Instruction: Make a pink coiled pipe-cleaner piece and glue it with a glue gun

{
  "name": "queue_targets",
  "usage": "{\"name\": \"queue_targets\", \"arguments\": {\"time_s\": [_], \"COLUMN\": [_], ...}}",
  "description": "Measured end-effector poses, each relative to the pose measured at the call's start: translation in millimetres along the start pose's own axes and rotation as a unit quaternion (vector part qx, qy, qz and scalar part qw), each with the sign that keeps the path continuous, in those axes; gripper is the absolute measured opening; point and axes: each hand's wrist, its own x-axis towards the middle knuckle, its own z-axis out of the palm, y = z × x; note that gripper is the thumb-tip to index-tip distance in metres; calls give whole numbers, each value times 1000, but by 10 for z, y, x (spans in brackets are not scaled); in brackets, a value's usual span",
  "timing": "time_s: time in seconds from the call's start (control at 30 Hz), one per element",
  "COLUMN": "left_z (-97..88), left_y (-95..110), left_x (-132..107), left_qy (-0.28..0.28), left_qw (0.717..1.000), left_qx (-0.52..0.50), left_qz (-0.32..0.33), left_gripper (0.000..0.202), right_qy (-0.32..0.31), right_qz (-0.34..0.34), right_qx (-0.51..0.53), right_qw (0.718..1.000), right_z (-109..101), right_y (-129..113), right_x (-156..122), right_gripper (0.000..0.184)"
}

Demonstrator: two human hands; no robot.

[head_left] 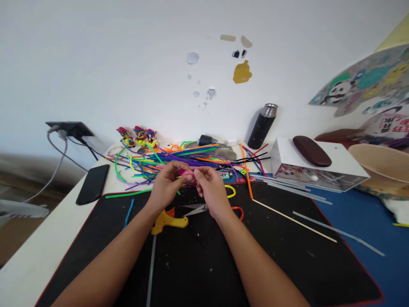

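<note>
My left hand [166, 184] pinches a small pink piece [184, 172] between thumb and fingers; its exact kind is hard to make out. Close beside it, my right hand [211, 187] has its thumb and fingertips closed at the right end of the same pink piece. Beneath my hands, scissors [195, 209] with a yellow and a red handle loop lie on the black mat [191, 273], partly covered by my right wrist. A yellow hot glue gun [169, 222] rests by my left forearm, a clear glue stick [151, 268] reaching from its back end.
Behind my hands spreads a heap of coloured pipe cleaners [191, 156]. Several small figures [140, 135], a black phone [92, 184] and a black flask [263, 126] stand or lie around. At right are a white box [322, 160], clear glue sticks [338, 232] and a thin wooden stick [294, 220].
</note>
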Motion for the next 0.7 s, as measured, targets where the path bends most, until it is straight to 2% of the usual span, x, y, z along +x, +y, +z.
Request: {"name": "queue_targets", "arguments": {"time_s": [0.43, 0.7], "left_z": [-18, 27], "left_y": [9, 34], "left_x": [3, -8], "left_qy": [29, 24], "left_qw": [999, 999], "left_qx": [-26, -30], "left_qz": [-17, -24], "left_gripper": [34, 33], "right_qy": [-40, -70], "right_qz": [32, 69], "right_qx": [20, 45], "right_qw": [998, 994], "right_z": [45, 51], "right_y": [-57, -56], "right_x": [-39, -56], "right_gripper": [50, 47]}}
